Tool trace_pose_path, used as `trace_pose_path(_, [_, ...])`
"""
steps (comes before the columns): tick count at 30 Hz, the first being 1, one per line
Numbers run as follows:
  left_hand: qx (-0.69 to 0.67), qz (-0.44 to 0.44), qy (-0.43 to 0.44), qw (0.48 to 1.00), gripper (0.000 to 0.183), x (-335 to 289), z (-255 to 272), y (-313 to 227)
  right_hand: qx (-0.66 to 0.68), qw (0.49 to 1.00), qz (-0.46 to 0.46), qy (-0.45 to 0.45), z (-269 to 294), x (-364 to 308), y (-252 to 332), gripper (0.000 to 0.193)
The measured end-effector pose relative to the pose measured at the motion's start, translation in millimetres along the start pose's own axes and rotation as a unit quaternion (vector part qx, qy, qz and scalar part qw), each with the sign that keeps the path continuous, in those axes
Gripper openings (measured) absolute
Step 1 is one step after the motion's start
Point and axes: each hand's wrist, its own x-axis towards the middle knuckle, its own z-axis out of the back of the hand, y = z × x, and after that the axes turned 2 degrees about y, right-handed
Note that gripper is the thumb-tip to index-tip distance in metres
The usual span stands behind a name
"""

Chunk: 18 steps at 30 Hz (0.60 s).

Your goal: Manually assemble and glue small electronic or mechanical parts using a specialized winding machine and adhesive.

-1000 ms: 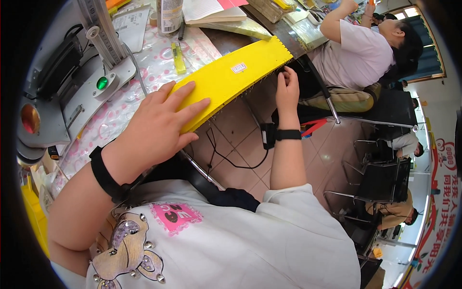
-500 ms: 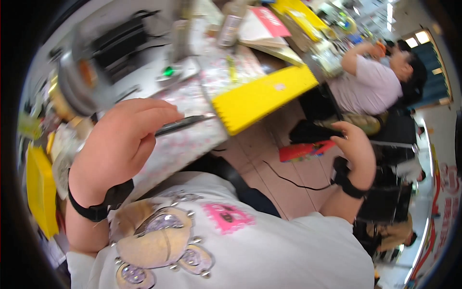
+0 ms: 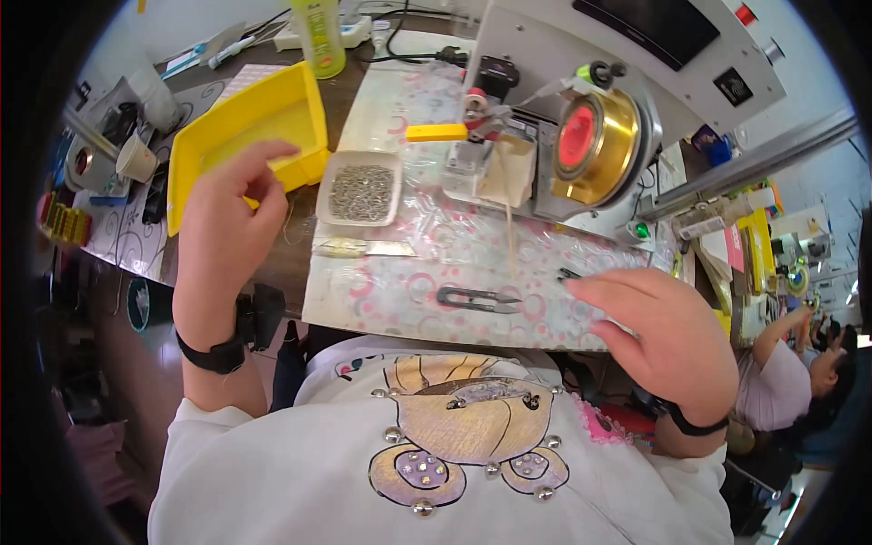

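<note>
My left hand (image 3: 232, 218) hovers by the near edge of a yellow bin (image 3: 195, 154). Its fingers are curved, thumb and forefinger apart, with nothing visible between them. My right hand (image 3: 658, 327) is low over the table's right part, fingers stretched and thumb held away from them. At its fingertips the end of a small black object (image 3: 569, 273) shows; the hand hides any remainder. Grey thread snips (image 3: 479, 300) lie on the patterned table covering between my hands. Behind them stands a white square dish (image 3: 397, 195) full of small silvery metal pieces.
A machine (image 3: 536, 54) with a gold-coloured spool (image 3: 609, 150) occupies the back right. A thin stick (image 3: 508, 209) projects from it. Near the dish lies a small flat packet (image 3: 363, 247). A green-yellow bottle (image 3: 318, 41) and a paper cup (image 3: 136, 159) stand farther left. Another person (image 3: 772, 386) sits at right.
My view has swung left from the aisle to the table and machine. My left hand is now beside the yellow bin; my right hand has come from over the floor to the table.
</note>
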Motion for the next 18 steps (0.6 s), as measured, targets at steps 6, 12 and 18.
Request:
trace_pose_path(6, [-0.073,-0.019,-0.044,0.996,0.028,-3.2,-4.3,42.5,0.008,0.988,0.144,-0.059,-73.1,121.9,22.8,0.019])
trace_pose_path(12, [-0.092,0.01,0.022,0.996,0.017,-8.5,-13.0,58.8,-0.044,0.989,0.121,-0.068,-133.6,185.8,13.2,0.015])
trace_pose_path(18, [-0.1,-0.012,0.058,0.993,0.013,-4.9,-22.8,68.0,-0.057,0.992,0.104,-0.046,-138.5,194.2,11.2,0.01])
